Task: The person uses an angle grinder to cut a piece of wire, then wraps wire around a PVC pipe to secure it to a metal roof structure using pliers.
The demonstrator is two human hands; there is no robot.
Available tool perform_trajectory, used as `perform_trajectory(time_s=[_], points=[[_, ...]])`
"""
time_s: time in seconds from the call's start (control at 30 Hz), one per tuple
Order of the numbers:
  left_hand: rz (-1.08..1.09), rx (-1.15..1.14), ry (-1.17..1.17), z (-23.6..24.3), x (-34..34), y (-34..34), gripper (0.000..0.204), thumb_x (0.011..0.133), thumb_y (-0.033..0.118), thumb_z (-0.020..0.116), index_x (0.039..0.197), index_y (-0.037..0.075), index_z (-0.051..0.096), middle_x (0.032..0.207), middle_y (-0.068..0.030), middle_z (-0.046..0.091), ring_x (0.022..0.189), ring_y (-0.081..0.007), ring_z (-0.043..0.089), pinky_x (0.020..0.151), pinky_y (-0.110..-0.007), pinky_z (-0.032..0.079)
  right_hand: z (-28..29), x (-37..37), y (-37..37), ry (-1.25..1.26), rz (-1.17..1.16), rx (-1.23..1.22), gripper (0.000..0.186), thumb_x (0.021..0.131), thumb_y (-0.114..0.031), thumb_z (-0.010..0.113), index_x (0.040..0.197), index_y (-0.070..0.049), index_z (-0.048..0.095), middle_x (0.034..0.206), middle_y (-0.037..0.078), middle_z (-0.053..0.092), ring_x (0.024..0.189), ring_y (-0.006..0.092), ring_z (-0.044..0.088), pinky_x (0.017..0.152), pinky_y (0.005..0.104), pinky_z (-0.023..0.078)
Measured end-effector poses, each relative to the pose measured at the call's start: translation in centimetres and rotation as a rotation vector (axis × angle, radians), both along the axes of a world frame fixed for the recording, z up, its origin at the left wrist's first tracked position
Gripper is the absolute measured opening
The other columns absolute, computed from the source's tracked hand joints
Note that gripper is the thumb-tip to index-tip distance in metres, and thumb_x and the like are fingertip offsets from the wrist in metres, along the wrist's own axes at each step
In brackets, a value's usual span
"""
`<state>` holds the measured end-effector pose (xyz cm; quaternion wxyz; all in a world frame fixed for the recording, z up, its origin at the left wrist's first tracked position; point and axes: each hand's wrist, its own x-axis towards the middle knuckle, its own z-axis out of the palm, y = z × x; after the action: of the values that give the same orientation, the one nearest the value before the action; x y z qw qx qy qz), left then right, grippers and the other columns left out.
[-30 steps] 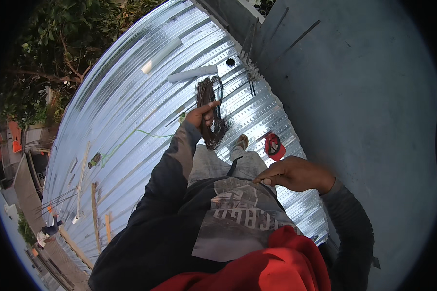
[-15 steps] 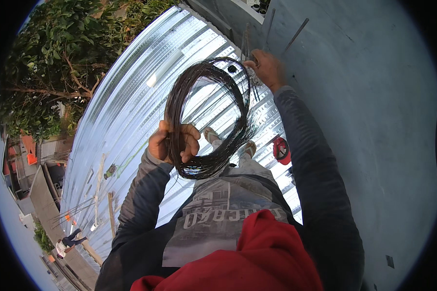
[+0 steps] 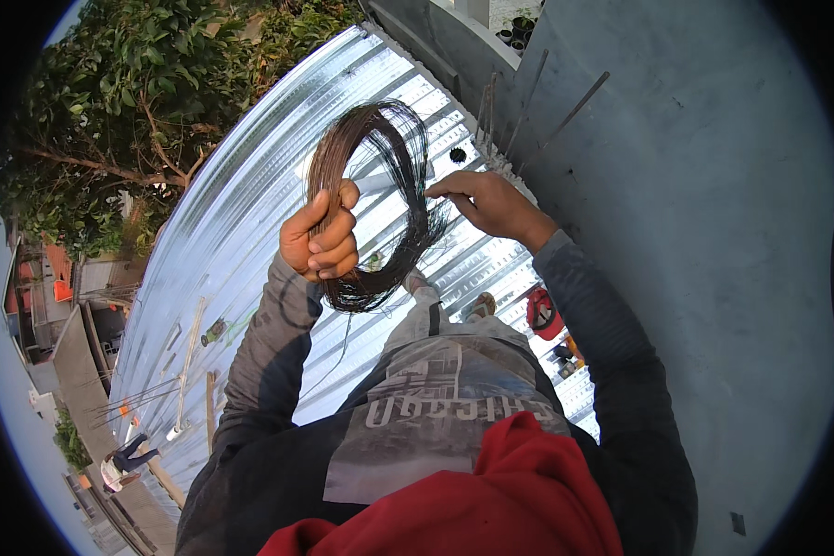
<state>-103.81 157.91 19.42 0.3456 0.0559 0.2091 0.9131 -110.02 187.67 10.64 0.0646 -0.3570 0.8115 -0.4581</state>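
A coil of thin dark tie wire [image 3: 338, 139], its loose strands fraying out on the right side, is held up in front of my body. My left hand [image 3: 322, 236] is closed around the coil's left side, with the fingers wrapped over the bundle. At the coil's right edge is my right hand [image 3: 500, 206], its thumb and forefinger brought together by the loose strands. Any strand between those fingertips is too fine to make out. One loose wire hangs below the coil.
I stand on shiny ribbed metal sheeting [image 3: 241, 241]. A grey wall [image 3: 713, 232] rises on the right, with thin metal rods [image 3: 579, 107] sticking out near it. A red cap [image 3: 545, 317] lies by my feet. Tree branches [image 3: 130, 176] overhang the far left; another person [image 3: 120, 466] is at lower left.
My right hand has come down and nearer to me, from beyond the coil's upper right to its right edge. The coil has turned and looks narrower; my left hand keeps its grip.
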Motion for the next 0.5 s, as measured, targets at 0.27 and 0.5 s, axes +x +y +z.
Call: perform_trajectory(time_s=[0.27,0.5], points=[[0.126,0.151,0.172,7.9,-4.5,-1.9,0.081,0.102,0.042,0.061,0.153,-0.005,0.019,0.088,-0.0104,0.061,0.075,-0.0247,0.071,0.074,-0.037,0.063,-1.6,-3.0,0.5,0.291,0.394,0.392,0.032,0.087,-0.021,0.074,0.117,-0.017,0.068,0.130,0.001,0.067,0.147,0.0283,0.042,0.123,0.0464,0.031],[0.782,-0.142,-0.200,-3.4,-5.4,-3.0,0.128,0.069,0.101,0.045,0.147,-0.001,0.042,0.148,-0.0181,0.050,0.136,-0.0427,0.045,0.120,-0.065,0.025,5.8,2.2,-4.3,-0.734,0.113,-0.468,0.039,0.100,-0.035,0.071,0.109,0.002,0.064,0.087,0.004,0.065,0.076,0.0081,0.061,0.074,0.0262,0.051]])
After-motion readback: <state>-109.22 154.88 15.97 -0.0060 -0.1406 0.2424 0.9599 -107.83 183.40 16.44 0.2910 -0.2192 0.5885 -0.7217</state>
